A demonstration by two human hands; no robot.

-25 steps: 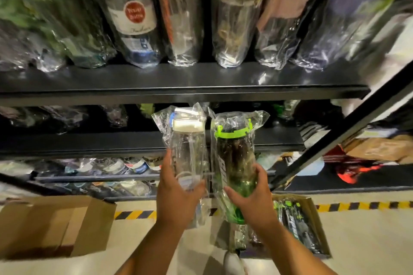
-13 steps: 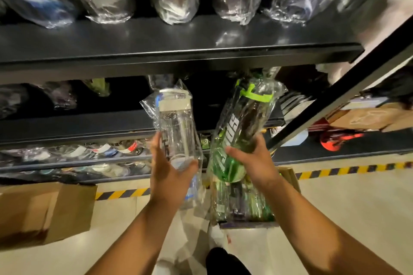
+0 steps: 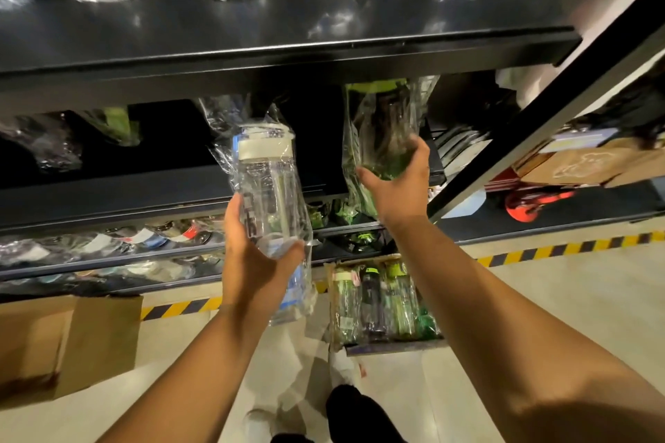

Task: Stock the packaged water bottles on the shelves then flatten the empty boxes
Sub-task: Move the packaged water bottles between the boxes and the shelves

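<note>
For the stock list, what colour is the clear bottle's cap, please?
The cap is white, clearest in the head view.

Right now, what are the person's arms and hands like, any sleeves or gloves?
The left forearm and right forearm are bare to the frame edge, no sleeve showing. The left hand and right hand wear no gloves; no watch, bracelet or ring is visible.

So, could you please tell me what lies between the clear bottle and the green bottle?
Nothing solid: the head view shows only the dark open bay above the middle shelf between the clear bottle and green bottle, which do not touch.
</note>
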